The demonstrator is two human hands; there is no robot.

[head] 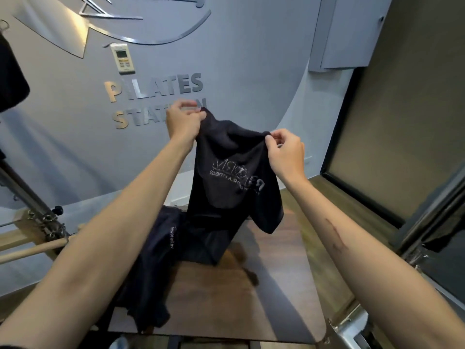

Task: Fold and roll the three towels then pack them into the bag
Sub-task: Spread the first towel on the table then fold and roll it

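Observation:
A dark navy towel [234, 182] with pale mirrored lettering hangs in the air above a small wooden table [264, 293]. My left hand [183, 119] pinches its upper left corner and my right hand [285, 149] pinches its upper right corner, a little lower. The towel's bottom edge drapes down onto a heap of more dark towels [156, 263] lying on the table's left and back part; one of them shows small white print. How many towels are in the heap I cannot tell. No bag is plainly visible.
A grey wall [251, 59] with metal lettering and a white remote holder [122, 57] stands behind the table. Wooden and metal exercise equipment [42, 222] lies to the left, a dark framed panel [402, 122] and metal fittings [352, 328] to the right.

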